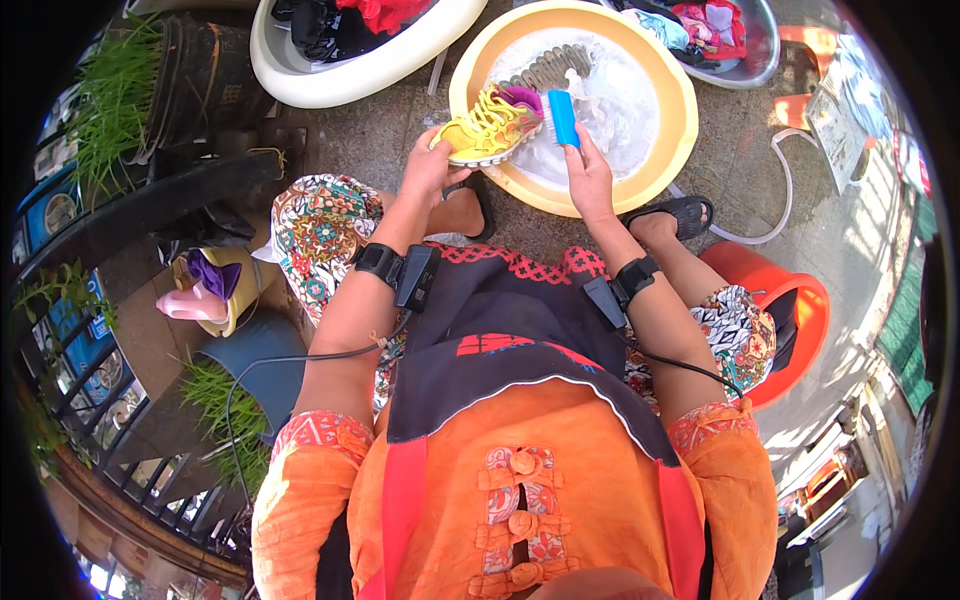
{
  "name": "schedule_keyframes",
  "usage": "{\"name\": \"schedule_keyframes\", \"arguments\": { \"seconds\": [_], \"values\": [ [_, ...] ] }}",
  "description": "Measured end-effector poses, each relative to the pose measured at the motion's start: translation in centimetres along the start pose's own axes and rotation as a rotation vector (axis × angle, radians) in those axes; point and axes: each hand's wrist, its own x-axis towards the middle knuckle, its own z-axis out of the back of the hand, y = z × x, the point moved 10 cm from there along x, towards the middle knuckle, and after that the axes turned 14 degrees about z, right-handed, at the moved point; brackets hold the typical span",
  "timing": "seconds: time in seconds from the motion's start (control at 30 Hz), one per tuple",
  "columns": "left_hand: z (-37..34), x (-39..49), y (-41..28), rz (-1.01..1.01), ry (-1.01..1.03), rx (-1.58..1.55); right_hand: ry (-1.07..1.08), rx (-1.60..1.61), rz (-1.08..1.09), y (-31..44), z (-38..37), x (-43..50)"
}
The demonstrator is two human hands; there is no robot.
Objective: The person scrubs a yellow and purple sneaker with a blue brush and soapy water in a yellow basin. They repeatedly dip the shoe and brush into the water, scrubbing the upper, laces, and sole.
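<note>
My left hand [431,169] grips the toe of a yellow sneaker [486,129] with a purple lining, held over the near left rim of a yellow plastic basin [679,120]. In my right hand [589,176] is a blue scrubbing brush [562,118]. Its white bristles face the heel of the sneaker, touching or very close to it. Sudsy water [626,112] fills the basin, and a ridged grey-brown washboard [547,69] lies partly in it, beyond the sneaker.
A white tub [360,86] and a metal basin [765,64], both with clothes, stand beyond. A red bucket [810,330] is beside my right leg, near a pale hose [784,202]. Left are a yellow container [247,281] holding a pink bottle [193,304], potted grass [112,105] and a railing.
</note>
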Motion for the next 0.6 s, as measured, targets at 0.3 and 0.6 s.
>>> {"name": "schedule_keyframes", "arguments": {
  "seconds": [0.3,0.6],
  "values": [
    [-0.7,-0.9,1.7,-0.198,-0.157,0.090,0.415,-0.393,-0.066,8.9,-8.0,0.5],
    [0.5,-2.3,2.1,-0.324,-0.134,-0.003,0.488,-0.675,-0.090,6.5,-5.8,0.3]
  ]
}}
